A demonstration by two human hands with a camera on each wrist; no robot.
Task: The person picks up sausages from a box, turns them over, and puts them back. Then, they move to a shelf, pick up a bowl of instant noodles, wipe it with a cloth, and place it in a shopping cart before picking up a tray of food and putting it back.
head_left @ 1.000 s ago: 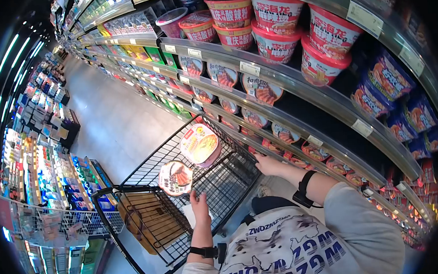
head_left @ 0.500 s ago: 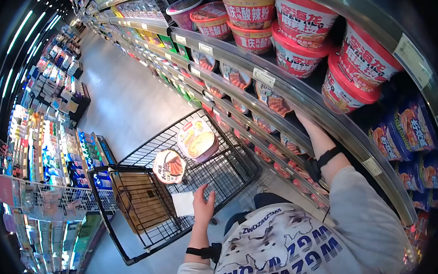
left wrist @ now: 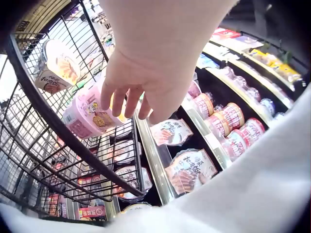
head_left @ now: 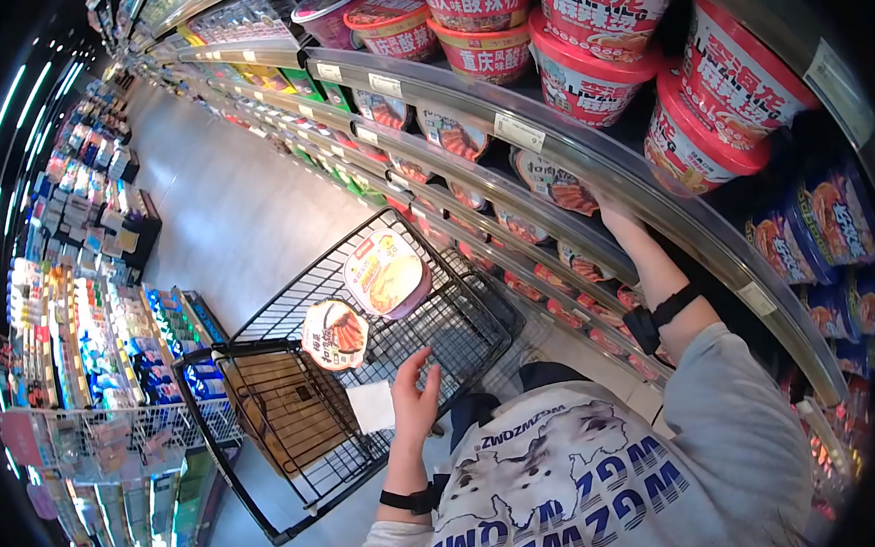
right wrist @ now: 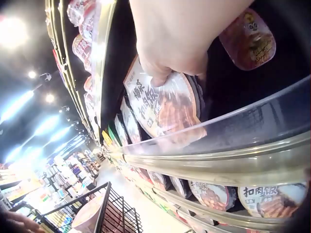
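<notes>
My right hand (right wrist: 177, 60) reaches onto a shelf and pinches the top edge of a boxed rice meal (right wrist: 167, 107), thumb on its front and fingers hidden behind. The pack stands behind the shelf's clear front lip, with a meat picture on it. My left hand (head_left: 415, 400) hangs beside the shopping cart (head_left: 455, 393), fingers loosely bent and nothing in them. Inside the black wire cart lie a similar rice meal (head_left: 336, 335) and a larger pink tub (head_left: 389, 273). A white card (head_left: 371, 408) shows next to the left hand.
Red-lidded noodle tubs (head_left: 600, 63) stand stacked on the shelf above. Blue noodle packs (head_left: 840, 219) fill the right side. The shelf's front rail (head_left: 591, 159) runs past my right forearm. An aisle floor (head_left: 222, 186) stretches ahead, with more stocked displays (head_left: 90, 325) at left.
My right hand has moved from beside the cart's far edge up to the shelf and taken hold of a rice meal. The left hand stays near the cart, a little further right.
</notes>
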